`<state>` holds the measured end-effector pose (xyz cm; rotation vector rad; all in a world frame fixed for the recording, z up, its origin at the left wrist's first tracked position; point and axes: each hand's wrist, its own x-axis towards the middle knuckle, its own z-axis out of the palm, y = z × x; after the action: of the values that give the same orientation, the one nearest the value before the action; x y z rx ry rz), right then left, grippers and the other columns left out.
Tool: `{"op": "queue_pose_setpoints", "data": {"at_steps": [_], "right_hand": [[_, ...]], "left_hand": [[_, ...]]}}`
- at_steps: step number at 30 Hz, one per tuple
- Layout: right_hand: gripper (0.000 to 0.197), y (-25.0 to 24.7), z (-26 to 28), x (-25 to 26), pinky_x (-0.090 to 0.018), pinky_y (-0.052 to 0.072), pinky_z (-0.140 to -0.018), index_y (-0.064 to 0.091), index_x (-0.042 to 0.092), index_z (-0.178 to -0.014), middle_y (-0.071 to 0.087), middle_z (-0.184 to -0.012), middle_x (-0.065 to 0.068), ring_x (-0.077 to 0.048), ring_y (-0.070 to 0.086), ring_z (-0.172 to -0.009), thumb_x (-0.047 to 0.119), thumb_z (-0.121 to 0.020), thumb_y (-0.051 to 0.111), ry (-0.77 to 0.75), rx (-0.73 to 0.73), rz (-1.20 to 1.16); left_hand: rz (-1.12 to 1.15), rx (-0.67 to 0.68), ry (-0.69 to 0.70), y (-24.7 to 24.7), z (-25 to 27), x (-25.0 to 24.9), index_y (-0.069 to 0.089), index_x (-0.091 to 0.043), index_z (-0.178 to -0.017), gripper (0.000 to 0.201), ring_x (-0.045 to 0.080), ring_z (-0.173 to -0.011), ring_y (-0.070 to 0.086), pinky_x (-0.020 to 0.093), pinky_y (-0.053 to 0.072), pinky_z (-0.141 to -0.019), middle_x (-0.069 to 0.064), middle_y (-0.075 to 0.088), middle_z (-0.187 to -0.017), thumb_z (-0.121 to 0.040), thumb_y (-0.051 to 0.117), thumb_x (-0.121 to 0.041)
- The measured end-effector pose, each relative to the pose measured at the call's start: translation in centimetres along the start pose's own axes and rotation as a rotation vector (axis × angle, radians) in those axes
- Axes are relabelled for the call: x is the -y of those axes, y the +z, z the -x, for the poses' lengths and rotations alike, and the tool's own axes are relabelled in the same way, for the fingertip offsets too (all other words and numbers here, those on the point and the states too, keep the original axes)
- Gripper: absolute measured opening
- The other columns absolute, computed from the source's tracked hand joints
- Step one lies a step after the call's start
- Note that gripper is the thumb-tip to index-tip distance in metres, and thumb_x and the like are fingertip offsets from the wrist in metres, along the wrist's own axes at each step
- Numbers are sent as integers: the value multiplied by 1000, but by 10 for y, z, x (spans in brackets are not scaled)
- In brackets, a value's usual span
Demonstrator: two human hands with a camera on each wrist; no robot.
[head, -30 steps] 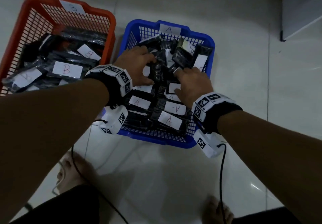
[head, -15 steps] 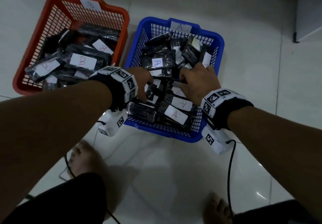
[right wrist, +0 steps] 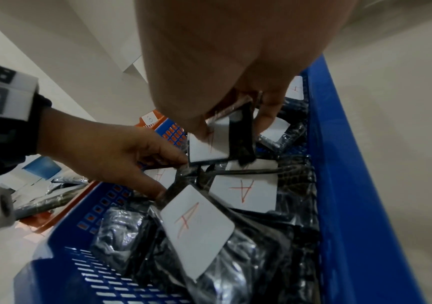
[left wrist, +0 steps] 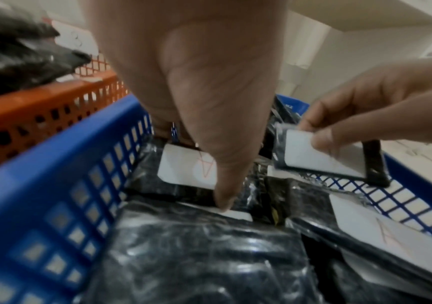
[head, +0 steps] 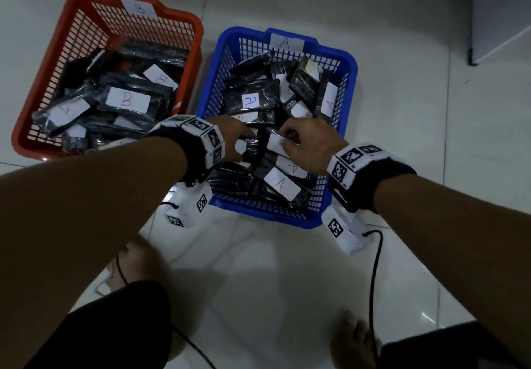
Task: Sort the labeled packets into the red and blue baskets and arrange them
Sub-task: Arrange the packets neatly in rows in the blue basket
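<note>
A: Where do the baskets stand?

B: On the tiled floor (head: 287, 268). The red basket (head: 184, 18) is on the left and carries a white "B" tag on its far rim. The blue basket (head: 349, 61) is just beside it on the right and carries an "A" tag. Both hold black packets with white labels.

A: State the contents.

B: The B packets (head: 128, 101) lie in the red basket, overlapping. The A packets (head: 253, 101) fill the blue basket; one with a red "A" (head: 282, 184) lies flat at the near edge.

A: Position of the left hand?

B: The left hand (head: 235, 136) is inside the blue basket, near its left wall. In the left wrist view its fingers (left wrist: 225, 197) point down, pressed together, the tip touching the packets just beside a labeled one (left wrist: 183, 168). Whether the hidden fingers grip anything, I cannot tell.

A: And the right hand?

B: The right hand (head: 309, 147) is over the middle of the blue basket. Its fingers (right wrist: 268, 115) and thumb pinch one packet (right wrist: 240, 139) by its upper end, holding it tilted and lifted off the pile. The label faces the left hand.

A: Other equipment?

B: Each wrist carries a black band with marker blocks (head: 352, 157) and a cabled white unit (head: 344, 230) below it.
</note>
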<state>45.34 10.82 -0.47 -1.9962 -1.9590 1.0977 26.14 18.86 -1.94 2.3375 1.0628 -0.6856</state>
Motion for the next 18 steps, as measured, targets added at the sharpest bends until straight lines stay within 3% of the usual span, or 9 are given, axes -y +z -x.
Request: {"op": "queue_pose_setpoints", "data": {"at_steps": [3,6,8,10,11,13,15,17,18], "right_hand": [[17,1,4,1,-36,54,-83,64,20,-105,69,-96,-4,-23,64,-89,28,-91,57,61,109,-9],[21,0,8,0,-35,55,-83,66,18,-107,69,-99,-6,-24,65,-91,29,-91,58,90,132,-4],[22,1,9,-3,-37,55,-84,69,16,-106,69,-102,-8,-27,65,-94,26,-91,57,92,141,70],[24,4,10,-4,-34,53,-84,70,14,-102,68,-103,-8,-27,64,-96,30,-90,57,87,154,120],[25,5,11,-4,-33,52,-84,69,13,-104,67,-105,-8,-27,63,-99,31,-90,58,82,147,120],[30,8,12,-4,-34,50,-91,66,15,-116,62,-117,-8,-27,60,-108,31,-91,58,70,85,97],[31,10,13,-2,-37,50,-93,64,18,-118,60,-119,-6,-24,58,-110,34,-92,58,39,7,84],[28,11,12,3,-37,53,-85,66,22,-104,64,-105,-1,-21,62,-98,45,-88,61,6,9,95],[34,11,13,7,-36,54,-81,66,24,-100,64,-99,2,-18,62,-93,53,-83,64,1,44,112]], "left_hand": [[-93,69,0,-3,2,3,39,-25,-146,69,25,-117,54,30,44,-93,9,56,-132,-85,70,-30],[-185,72,10,-2,6,2,35,-29,-147,71,29,-121,48,36,43,-100,12,46,-136,-86,70,-33],[-215,21,6,0,12,1,34,-31,-147,71,31,-126,41,41,42,-102,11,39,-139,-85,69,-36],[-133,-96,29,1,22,0,39,-28,-145,69,30,-123,43,43,43,-99,8,42,-135,-83,69,-36],[-57,-167,62,0,28,0,47,-25,-139,62,28,-119,46,42,45,-96,6,47,-130,-82,69,-34],[52,-224,93,-7,40,-3,63,-24,-113,38,22,-105,56,37,50,-85,0,59,-112,-78,71,-37],[18,-65,54,-13,49,-8,66,-25,-89,32,14,-87,61,27,50,-71,-8,64,-90,-71,76,-49],[-78,111,25,-9,53,-12,64,-24,-81,38,10,-79,57,21,44,-61,-10,63,-81,-64,80,-55],[-106,138,19,-5,53,-13,62,-24,-80,39,10,-79,56,22,43,-61,-10,62,-82,-64,81,-53]]}}
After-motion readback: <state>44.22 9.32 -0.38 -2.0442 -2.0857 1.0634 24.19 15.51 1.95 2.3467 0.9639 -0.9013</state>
